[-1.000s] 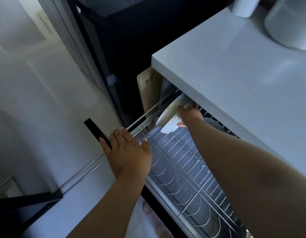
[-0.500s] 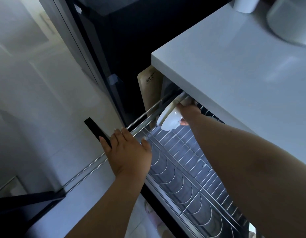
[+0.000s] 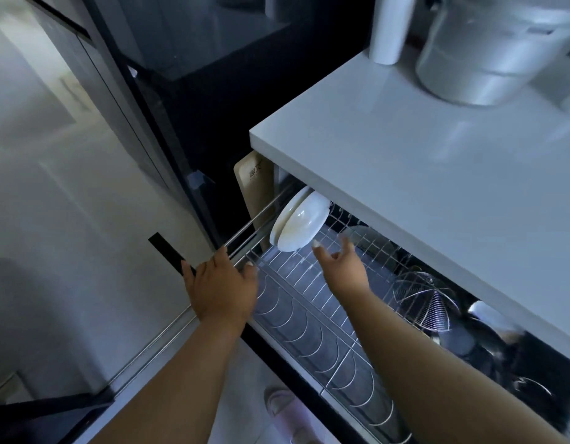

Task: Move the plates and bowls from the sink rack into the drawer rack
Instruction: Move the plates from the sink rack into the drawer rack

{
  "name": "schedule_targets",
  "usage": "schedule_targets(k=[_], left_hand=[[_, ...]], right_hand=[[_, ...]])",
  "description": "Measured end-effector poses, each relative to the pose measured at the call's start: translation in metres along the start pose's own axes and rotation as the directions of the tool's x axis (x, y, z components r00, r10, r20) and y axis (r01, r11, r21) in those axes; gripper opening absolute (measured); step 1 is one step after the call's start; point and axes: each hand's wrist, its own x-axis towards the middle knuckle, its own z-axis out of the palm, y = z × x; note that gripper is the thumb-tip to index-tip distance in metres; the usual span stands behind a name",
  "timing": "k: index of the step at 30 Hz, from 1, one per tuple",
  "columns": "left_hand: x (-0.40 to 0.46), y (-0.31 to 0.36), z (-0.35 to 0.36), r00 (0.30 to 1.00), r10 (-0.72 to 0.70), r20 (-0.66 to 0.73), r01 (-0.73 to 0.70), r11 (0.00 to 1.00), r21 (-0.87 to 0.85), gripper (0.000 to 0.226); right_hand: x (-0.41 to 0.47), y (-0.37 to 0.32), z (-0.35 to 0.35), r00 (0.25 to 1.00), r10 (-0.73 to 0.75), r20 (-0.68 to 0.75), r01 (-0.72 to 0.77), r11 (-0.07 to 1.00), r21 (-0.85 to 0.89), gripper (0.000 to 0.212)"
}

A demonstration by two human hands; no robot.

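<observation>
A white bowl [image 3: 299, 222] stands on edge at the far end of the pulled-out wire drawer rack [image 3: 312, 318], leaning against another white dish behind it. My right hand [image 3: 339, 262] hovers just in front of the bowl, fingers spread and holding nothing. My left hand [image 3: 220, 285] rests flat on the rack's front rail, fingers over the metal bar. Most of the rack's curved wire slots stand bare.
A white countertop [image 3: 437, 193] overhangs the drawer, carrying a metal pot [image 3: 488, 49] and a white cylinder [image 3: 389, 27]. A wooden board [image 3: 254, 190] stands beside the rack. A wire strainer [image 3: 421, 299] and dark cookware lie at the drawer's right. A foot [image 3: 286, 411] shows below.
My right hand has let go of the bowl and drawn back toward me; the bowl now stands in the rack. My left hand has stayed on the rail.
</observation>
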Motion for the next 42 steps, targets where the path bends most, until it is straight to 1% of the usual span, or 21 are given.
schedule_targets(k=[2,5,8,10,11,13,15,16,20,23,26,29,33,36,37,39,41,42], left_hand=[[-0.012,0.003,-0.005,1.000,0.015,0.026,-0.012,0.995,-0.101,0.058],[-0.043,0.014,-0.010,0.995,0.049,0.085,-0.022,0.955,-0.297,0.052],[-0.082,0.029,-0.012,0.980,0.160,0.119,-0.095,0.899,-0.428,0.050],[-0.101,0.041,-0.015,0.965,0.210,0.157,-0.119,0.884,-0.451,0.047],[-0.103,0.041,-0.014,0.961,0.207,0.184,-0.106,0.889,-0.446,0.045],[-0.153,0.071,-0.032,0.925,0.334,0.183,-0.232,0.875,-0.425,0.043],[-0.159,0.075,-0.033,0.914,0.363,0.179,-0.262,0.867,-0.424,0.041],[-0.168,0.084,-0.035,0.901,0.397,0.176,-0.296,0.859,-0.418,0.041],[-0.217,0.129,-0.036,0.796,0.560,0.230,-0.457,0.805,-0.378,0.034],[-0.259,0.167,-0.030,0.689,0.663,0.293,-0.543,0.740,-0.396,0.026],[-0.303,0.201,-0.023,0.587,0.735,0.340,-0.597,0.676,-0.431,0.022],[-0.346,0.236,-0.019,0.460,0.793,0.399,-0.634,0.608,-0.478,0.023],[-0.404,0.286,-0.011,0.303,0.831,0.466,-0.651,0.538,-0.536,0.025],[-0.459,0.322,-0.001,0.190,0.844,0.501,-0.684,0.480,-0.549,0.025],[-0.479,0.333,0.003,0.163,0.847,0.506,-0.692,0.464,-0.554,0.024],[-0.519,0.350,0.013,0.129,0.839,0.528,-0.683,0.461,-0.566,0.020],[-0.567,0.367,0.027,0.080,0.833,0.547,-0.703,0.436,-0.561,0.020],[-0.582,0.371,0.032,0.061,0.827,0.559,-0.714,0.428,-0.554,0.020]], right_hand=[[-0.026,0.008,-0.017,0.999,-0.007,-0.031,0.007,1.000,0.014,0.082],[-0.064,0.020,-0.042,0.998,-0.019,-0.058,0.022,0.999,0.047,0.072],[-0.099,0.033,-0.066,0.996,-0.027,-0.085,0.035,0.996,0.088,0.066],[-0.116,0.040,-0.079,0.996,-0.021,-0.090,0.030,0.995,0.096,0.064],[-0.115,0.045,-0.077,0.995,-0.014,-0.095,0.023,0.995,0.093,0.062],[-0.163,0.067,-0.118,0.977,0.011,-0.213,0.029,0.983,0.181,0.061],[-0.168,0.072,-0.122,0.977,0.016,-0.212,0.023,0.984,0.177,0.058],[-0.180,0.076,-0.133,0.971,0.032,-0.238,0.012,0.983,0.183,0.054],[-0.232,0.109,-0.183,0.928,0.099,-0.359,0.001,0.963,0.268,0.043],[-0.265,0.142,-0.220,0.878,0.177,-0.444,-0.032,0.949,0.314,0.037],[-0.295,0.177,-0.253,0.805,0.276,-0.526,-0.066,0.922,0.383,0.031],[-0.322,0.213,-0.285,0.714,0.360,-0.600,-0.095,0.899,0.427,0.031],[-0.368,0.256,-0.333,0.588,0.452,-0.671,-0.117,0.868,0.483,0.030],[-0.411,0.291,-0.368,0.493,0.497,-0.714,-0.106,0.849,0.518,0.027],[-0.428,0.304,-0.380,0.451,0.510,-0.732,-0.104,0.845,0.524,0.025],[-0.460,0.335,-0.404,0.354,0.531,-0.769,-0.125,0.842,0.524,0.023],[-0.500,0.375,-0.430,0.220,0.570,-0.792,-0.144,0.822,0.552,0.021],[-0.514,0.392,-0.438,0.167,0.586,-0.793,-0.172,0.809,0.562,0.021]])
